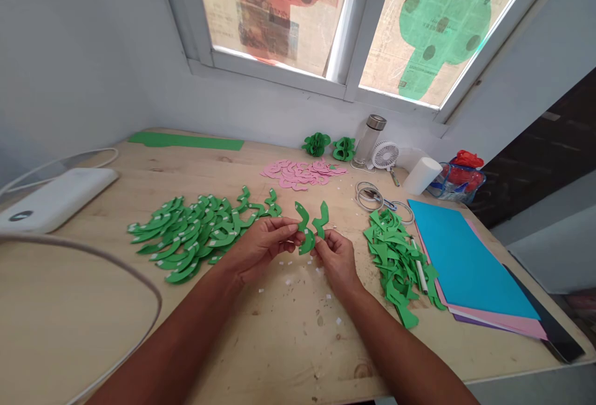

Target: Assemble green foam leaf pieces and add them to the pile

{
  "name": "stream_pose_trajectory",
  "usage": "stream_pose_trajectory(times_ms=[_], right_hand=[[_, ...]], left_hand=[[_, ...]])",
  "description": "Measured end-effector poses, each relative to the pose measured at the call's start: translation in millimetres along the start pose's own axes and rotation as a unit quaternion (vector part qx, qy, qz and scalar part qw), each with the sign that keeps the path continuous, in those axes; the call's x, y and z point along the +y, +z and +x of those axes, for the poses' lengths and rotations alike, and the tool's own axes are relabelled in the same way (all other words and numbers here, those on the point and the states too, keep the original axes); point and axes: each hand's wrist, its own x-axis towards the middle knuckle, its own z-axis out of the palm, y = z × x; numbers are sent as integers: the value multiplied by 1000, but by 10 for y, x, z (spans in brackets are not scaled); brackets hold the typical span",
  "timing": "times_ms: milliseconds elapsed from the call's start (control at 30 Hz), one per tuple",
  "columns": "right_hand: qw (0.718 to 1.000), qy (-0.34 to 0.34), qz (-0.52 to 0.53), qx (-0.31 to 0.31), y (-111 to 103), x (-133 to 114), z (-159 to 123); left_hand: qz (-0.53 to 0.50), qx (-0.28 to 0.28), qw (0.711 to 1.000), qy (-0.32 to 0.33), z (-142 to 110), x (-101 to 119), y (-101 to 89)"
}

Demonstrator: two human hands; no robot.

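Note:
Between my two hands, just above the table, is a green paper cutout (pixel 306 242) with a curved bottom and two zigzag arms pointing up. My left hand (pixel 270 240) pinches its left side, thumb and fingers together. On the other side my right hand (pixel 336 257) pinches the right part near the curve. To the left lies a heap of curved green paper pieces (pixel 193 237) bearing small white tabs. Several joined green pieces (pixel 261 206) lie at that heap's right end. Green paper scraps (pixel 395 262) are piled right of my right hand.
Pink paper cutouts (pixel 300 172), two green paper balls (pixel 316 144), a glass bottle (pixel 367 141), a small fan (pixel 385 155) and scissors (pixel 372 195) stand or lie toward the back. Coloured sheets (pixel 470 262) lie right. A white power bank (pixel 60 197) and cable (pixel 116 262) occupy the left.

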Motion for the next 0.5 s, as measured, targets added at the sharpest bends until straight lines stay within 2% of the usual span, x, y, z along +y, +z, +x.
stream_pose_trajectory(times_ms=[267, 500], right_hand=[[999, -9, 11, -41, 14, 1, -26], [998, -28, -41, -45, 12, -27, -55]], left_hand=[[127, -37, 991, 32, -7, 16, -17], [231, -28, 970, 69, -24, 37, -8]])
